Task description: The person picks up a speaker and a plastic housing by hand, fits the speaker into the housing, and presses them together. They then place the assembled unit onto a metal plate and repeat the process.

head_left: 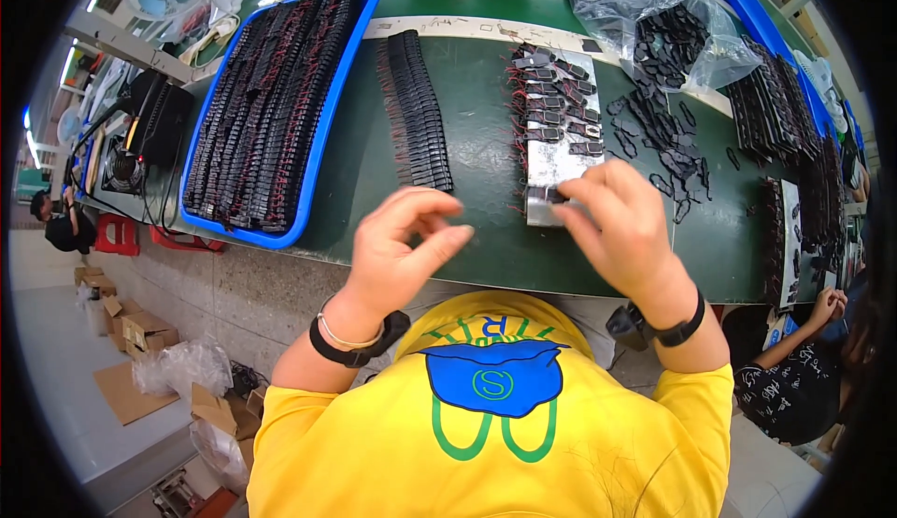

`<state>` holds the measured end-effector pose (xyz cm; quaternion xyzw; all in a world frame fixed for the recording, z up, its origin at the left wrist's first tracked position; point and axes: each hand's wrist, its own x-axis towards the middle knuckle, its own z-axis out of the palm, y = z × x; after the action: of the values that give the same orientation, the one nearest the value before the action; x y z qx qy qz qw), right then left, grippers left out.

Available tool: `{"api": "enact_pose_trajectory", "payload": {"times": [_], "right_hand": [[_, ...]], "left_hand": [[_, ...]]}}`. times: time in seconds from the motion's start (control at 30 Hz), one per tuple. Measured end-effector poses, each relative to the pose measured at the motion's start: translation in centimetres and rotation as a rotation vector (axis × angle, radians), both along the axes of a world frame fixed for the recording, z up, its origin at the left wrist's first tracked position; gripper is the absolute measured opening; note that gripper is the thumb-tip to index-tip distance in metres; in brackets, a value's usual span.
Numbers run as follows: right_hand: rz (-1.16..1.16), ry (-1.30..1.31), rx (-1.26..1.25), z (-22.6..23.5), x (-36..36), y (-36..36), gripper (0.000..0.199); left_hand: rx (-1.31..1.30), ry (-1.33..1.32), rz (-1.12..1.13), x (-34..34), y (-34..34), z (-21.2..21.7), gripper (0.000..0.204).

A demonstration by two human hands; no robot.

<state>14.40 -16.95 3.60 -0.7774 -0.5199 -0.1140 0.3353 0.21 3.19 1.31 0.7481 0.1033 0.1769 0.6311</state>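
Head view: right hand point(624, 228) is set on the near end of the grey metal strip point(555, 158) on the green table point(476, 172); fingers curled down on the strip's edge, grip narrow, whether a part is pinched cannot be told. Strip is loaded with small black parts with red leads point(553, 98) at its far end, near end bare, probably so it is filled toward the body. Left hand point(404, 247) is held just above the table edge, thumb and forefinger nearly closed, nothing visible between them. A row of black parts point(416, 112) is lined up left of the strip, within reach. Blue tray point(318, 158) of the same parts is parked further left. Loose black clips point(654, 135) are spilled from the clear bag point(645, 14) on the right
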Motion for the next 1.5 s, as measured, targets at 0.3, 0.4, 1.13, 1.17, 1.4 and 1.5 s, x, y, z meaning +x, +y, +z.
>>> {"api": "enact_pose_trajectory", "payload": {"times": [0.3,0.4,1.13,1.17,1.4,1.5], "right_hand": [[0.105,0.000,0.104,-0.8,-3.9,-0.8,0.031],[0.117,0.057,0.137,-1.0,-4.1,-1.0,0.034],[0.182,0.228,0.180,-2.9,-5.0,-2.1,0.034],[0.197,0.244,0.202,-3.0,-5.0,-2.1,0.033],[0.223,0.117,0.265,-3.0,-5.0,-2.2,0.031],[0.230,0.078,0.253,-3.1,-5.1,-2.5,0.030]], "left_hand": [[-0.588,0.285,-0.283,1.1,-2.7,-0.8,0.014],[-0.532,0.302,-0.285,1.0,-3.3,-0.5,0.013],[0.526,-0.324,-0.286,0.1,-4.0,-0.6,0.018],[0.478,-0.332,-0.287,0.1,-3.9,-0.7,0.019],[0.099,-0.240,-0.304,-0.2,-3.9,-1.5,0.016],[-0.307,-0.105,-0.350,-0.6,-4.2,-1.9,0.014]]}}
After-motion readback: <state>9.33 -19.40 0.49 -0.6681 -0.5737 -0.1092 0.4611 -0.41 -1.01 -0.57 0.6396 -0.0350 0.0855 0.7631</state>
